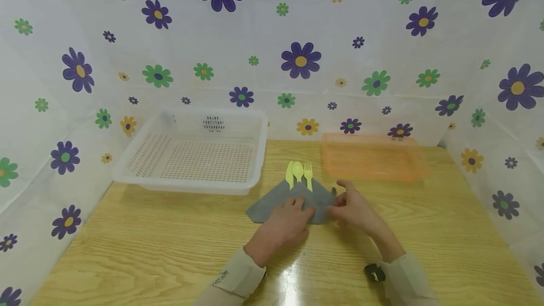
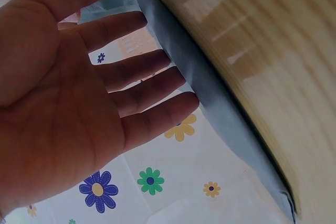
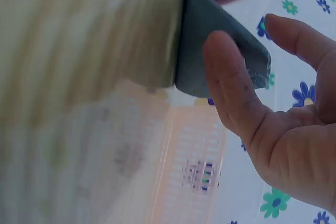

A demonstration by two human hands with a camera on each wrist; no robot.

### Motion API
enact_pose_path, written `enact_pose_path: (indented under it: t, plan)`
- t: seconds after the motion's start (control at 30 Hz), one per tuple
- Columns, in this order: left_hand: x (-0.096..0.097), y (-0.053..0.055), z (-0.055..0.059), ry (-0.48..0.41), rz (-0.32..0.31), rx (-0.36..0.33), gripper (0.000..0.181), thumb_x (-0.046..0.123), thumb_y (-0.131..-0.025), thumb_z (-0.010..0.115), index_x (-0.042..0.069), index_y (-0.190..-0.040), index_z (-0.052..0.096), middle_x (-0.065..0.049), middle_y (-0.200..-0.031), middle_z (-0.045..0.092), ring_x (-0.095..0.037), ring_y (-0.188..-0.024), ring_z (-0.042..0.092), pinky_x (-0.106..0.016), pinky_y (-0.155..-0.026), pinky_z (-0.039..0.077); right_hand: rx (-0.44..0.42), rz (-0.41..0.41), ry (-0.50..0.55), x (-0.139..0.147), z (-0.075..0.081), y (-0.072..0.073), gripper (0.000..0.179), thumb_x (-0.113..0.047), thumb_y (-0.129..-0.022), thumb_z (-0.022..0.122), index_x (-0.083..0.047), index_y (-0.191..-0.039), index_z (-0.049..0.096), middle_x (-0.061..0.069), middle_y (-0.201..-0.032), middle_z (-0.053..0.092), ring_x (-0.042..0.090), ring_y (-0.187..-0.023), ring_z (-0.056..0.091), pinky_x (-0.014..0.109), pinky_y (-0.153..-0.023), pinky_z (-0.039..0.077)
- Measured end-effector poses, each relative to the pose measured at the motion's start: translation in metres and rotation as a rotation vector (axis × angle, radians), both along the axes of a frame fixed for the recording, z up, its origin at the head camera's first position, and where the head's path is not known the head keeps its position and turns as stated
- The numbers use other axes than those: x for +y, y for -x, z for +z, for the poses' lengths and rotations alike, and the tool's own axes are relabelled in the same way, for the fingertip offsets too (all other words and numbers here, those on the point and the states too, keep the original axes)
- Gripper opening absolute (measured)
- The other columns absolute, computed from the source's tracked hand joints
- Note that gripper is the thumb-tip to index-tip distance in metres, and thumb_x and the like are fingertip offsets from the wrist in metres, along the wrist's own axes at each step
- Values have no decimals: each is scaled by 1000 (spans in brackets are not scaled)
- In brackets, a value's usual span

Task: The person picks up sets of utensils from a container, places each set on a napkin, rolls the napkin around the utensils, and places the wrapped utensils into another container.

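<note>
The grey-blue napkin (image 1: pixel 272 200) lies on the wood-grain surface (image 1: pixel 170 240) in front of the person, nearer than the white basket (image 1: pixel 191 185) and the orange basket (image 1: pixel 376 174). Its near part looks folded up into a broad triangle, and a yellow-green knife (image 1: pixel 290 174), spoon (image 1: pixel 298 172) and fork (image 1: pixel 308 174) lie side by side with their heads sticking out past its top, so placing the cutlery and that first fold seem done. The left hand (image 1: pixel 285 223) is open, its straight fingers resting on the folded cloth below the cutlery. The right hand (image 1: pixel 357 211) is open too, thumb and fingers apart at the napkin's right corner, which stands raised (whether a fingertip touches it is hard to tell). The left corner lies out flat, and neither side crosses the cutlery; the side folds therefore appear to be what is left.
</note>
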State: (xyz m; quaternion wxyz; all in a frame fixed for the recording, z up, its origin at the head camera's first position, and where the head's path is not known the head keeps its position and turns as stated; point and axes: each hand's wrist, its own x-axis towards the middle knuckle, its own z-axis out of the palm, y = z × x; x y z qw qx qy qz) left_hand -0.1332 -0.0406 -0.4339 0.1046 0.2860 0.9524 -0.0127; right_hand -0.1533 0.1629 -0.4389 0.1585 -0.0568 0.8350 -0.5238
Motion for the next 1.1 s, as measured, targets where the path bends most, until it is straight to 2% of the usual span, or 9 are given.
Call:
enact_pose_path:
  t: [0.13, 0.3, 0.37, 0.47, 0.53, 0.7, 0.8, 0.93, 1.1]
  plan:
    - [1, -1, -1, 2, -12, 13, 42, 32, -96, 62, 21, -135, 55, -7, -132, 51, -27, -120, 51, -43, -86, 53, 45, 54, -65, -3, -6, -6, 89, -11, -90, 71, 3, -154, 12, 23, -107, 61, 25, -80, 63, 39, -70, 54]
    - [3, -3, 0, -5, -6, 1, 42, 31, -96, 62, 20, -136, 55, -8, -134, 49, -27, -121, 50, -44, -88, 52, 132, 204, -199, -1, -6, -14, 92, -13, -91, 70, -8, -159, 8, 19, -95, 62, 20, -75, 57, 35, -69, 49]
    - [2, -2, 1, -4, 3, -8, 44, 32, -96, 62, 20, -138, 53, -9, -135, 48, -28, -123, 49, -44, -89, 52, 154, 276, -236, -2, -4, -16, 84, -13, -92, 69, -4, -158, 17, 20, -97, 65, 16, -71, 54, 32, -68, 48]
    - [1, -2, 2, -1, 5, -13, 45, 32, -97, 63, 19, -138, 52, -9, -136, 48, -28, -124, 48, -44, -90, 52, 175, 348, -294, -5, 0, -19, 68, -15, -94, 67, 9, -149, 34, 30, -124, 60, 17, -80, 55, 35, -77, 47]
    - [0, -2, 2, -3, 0, -9, 45, 33, -96, 63, 19, -138, 53, -9, -135, 48, -28, -123, 49, -43, -90, 52, 176, 370, -321, -8, 3, -22, 62, -17, -95, 65, 15, -142, 41, 34, -137, 51, 22, -95, 59, 41, -88, 49]
    - [-1, -2, 2, 4, -12, 20, 42, 33, -96, 63, 19, -135, 54, -9, -132, 49, -27, -119, 51, -42, -87, 53, 174, 360, -311, -15, 6, -24, 60, -15, -96, 64, 19, -139, 40, 38, -139, 45, 44, -126, 52, 55, -102, 44]
    - [-2, -2, 1, 10, -28, 46, 40, 33, -97, 62, 19, -133, 55, -9, -130, 51, -26, -116, 52, -40, -84, 53, 193, 325, -309, -19, 8, -23, 52, -10, -95, 63, 19, -134, 46, 38, -134, 50, 45, -119, 57, 51, -95, 50]
    - [-3, -2, 0, 12, -45, 67, 39, 33, -97, 62, 18, -132, 56, -8, -128, 52, -25, -113, 53, -39, -83, 54, 273, 265, -342, -24, 10, -23, 38, -2, -92, 62, 18, -124, 57, 33, -123, 61, 30, -99, 66, 41, -80, 55]
    - [-3, -1, 1, 12, -40, 57, 38, 32, -97, 61, 18, -133, 56, -8, -130, 51, -25, -115, 52, -39, -84, 54, 377, 230, -381, -31, 10, -21, 22, 6, -88, 61, 13, -108, 67, 17, -89, 68, 13, -66, 51, 27, -60, 45]
